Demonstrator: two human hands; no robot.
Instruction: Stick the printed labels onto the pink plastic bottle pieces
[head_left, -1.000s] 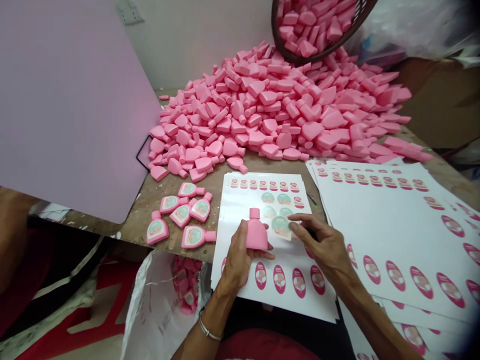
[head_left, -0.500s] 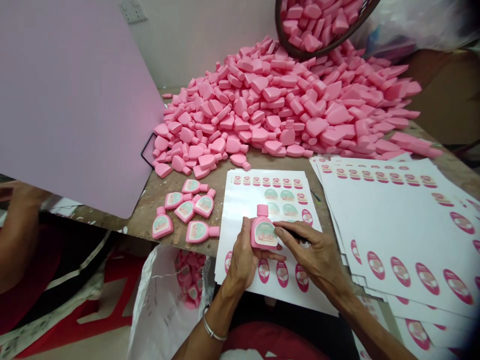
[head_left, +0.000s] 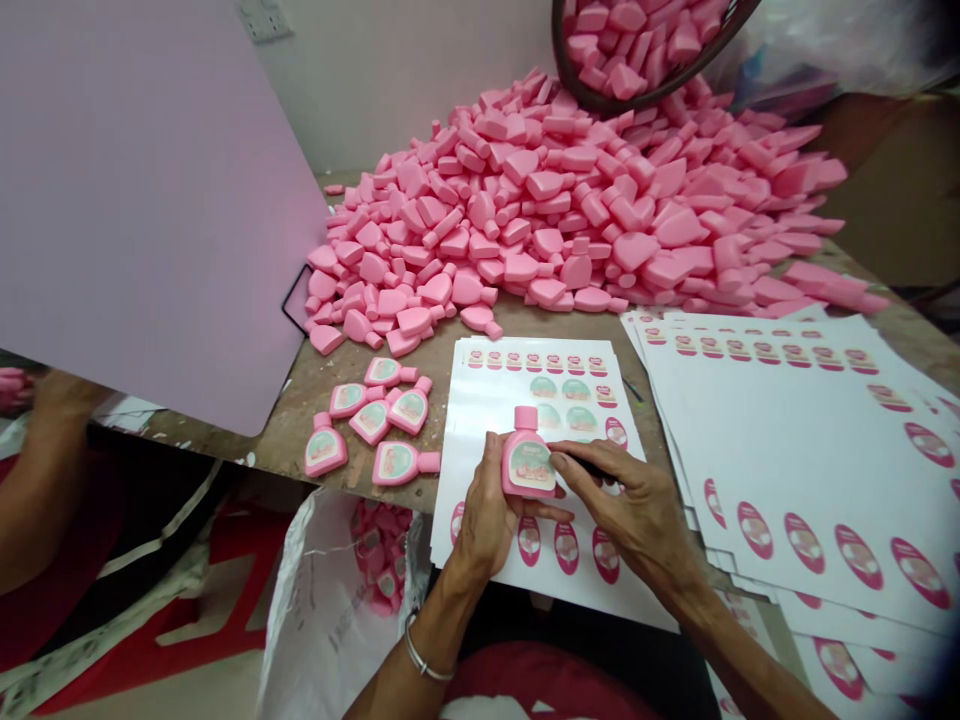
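My left hand [head_left: 484, 515] is closed around a small pink bottle [head_left: 523, 482], held upright with its cap at the top. A green and cream label [head_left: 533, 464] covers the front of the bottle. At the right edge of that label, the thumb and fingertips of my right hand [head_left: 630, 505] are pressed close. A slim dark tool [head_left: 596, 468] lies in the right hand's grip; its exact kind is mostly hidden. Beneath both hands is a sticker sheet [head_left: 495, 410] with green and pink printed labels. Several labelled pink bottles [head_left: 395, 462] rest on the table to the left.
A large heap of unlabelled pink bottles [head_left: 525, 210] fills the table's back, below a tilted basket [head_left: 559, 60]. More sticker sheets [head_left: 787, 430] lie right. A white sack [head_left: 315, 610] holding bottles hangs at the front edge. A pink panel [head_left: 150, 200] stands left, near another person's arm [head_left: 52, 440].
My hands and the bottle stay almost in place. At the far left, the other person's arm has shifted slightly right, and pink pieces now show beside it.
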